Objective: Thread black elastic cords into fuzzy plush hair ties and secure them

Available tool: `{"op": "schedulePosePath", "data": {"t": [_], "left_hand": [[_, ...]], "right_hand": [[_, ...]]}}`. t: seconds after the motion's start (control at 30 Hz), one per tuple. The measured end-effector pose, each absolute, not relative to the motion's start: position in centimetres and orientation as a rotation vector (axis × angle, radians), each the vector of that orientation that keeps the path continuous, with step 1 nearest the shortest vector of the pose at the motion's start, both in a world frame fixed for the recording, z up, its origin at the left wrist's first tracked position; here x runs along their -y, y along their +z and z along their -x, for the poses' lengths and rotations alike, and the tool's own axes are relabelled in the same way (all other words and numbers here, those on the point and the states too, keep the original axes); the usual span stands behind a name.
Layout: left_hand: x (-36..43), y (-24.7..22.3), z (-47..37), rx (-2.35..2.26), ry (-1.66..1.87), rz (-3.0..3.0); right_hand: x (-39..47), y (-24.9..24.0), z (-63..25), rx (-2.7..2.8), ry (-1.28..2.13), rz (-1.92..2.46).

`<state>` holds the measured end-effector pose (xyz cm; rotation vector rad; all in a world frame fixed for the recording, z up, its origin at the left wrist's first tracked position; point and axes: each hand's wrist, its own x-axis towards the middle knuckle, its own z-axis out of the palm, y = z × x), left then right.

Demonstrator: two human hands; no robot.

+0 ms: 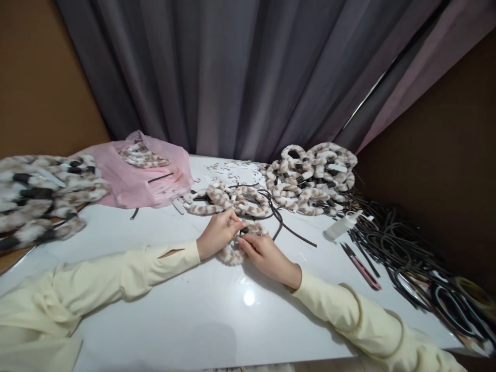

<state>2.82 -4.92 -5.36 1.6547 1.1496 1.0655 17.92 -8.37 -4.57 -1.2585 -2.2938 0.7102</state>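
Observation:
Near the middle of the white table, my left hand (219,233) and my right hand (267,256) meet over a furry white-and-brown ring (231,256). Both hands are closed, with fingers pinching a dark section of the ring from either side. Parts of the ring are hidden behind my fingers. Just beyond it lie more furry rings (250,201) and a loose black cord (296,235).
A pink plastic bag (106,173) stands back left beside a furry pile (29,206). Another ring pile (310,178) is back right. A white bottle (341,227), pink-handled snips (362,268) and tangled black cords (403,248) lie on the right.

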Motion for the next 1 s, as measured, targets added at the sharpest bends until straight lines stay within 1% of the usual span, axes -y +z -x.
{"op": "schedulePosePath", "data": {"t": [0.13,0.23,0.4,0.57,0.63,1.0], "left_hand": [[5.2,-5.2,-3.0,-1.131,1.053,-1.767],[5.0,-5.3,-3.0,-1.096,1.053,-1.790],[4.5,-5.5,-2.9,-1.057,1.056,-1.897],[4.4,-5.5,-2.8,-1.051,1.025,-1.973],[4.4,-5.4,-2.7,-1.070,1.006,-1.981],[4.9,-5.5,-2.7,-1.111,0.893,-1.892]], "right_hand": [[8.8,-4.1,-17.9,2.313,0.768,1.191],[8.8,-3.8,-18.2,2.328,0.730,1.229],[8.7,-3.4,-18.9,2.463,0.546,1.368],[7.6,-2.8,-20.1,2.476,0.202,1.453],[6.9,-2.9,-20.5,2.471,0.120,1.490],[4.8,-4.3,-20.9,2.456,0.186,1.424]]}}
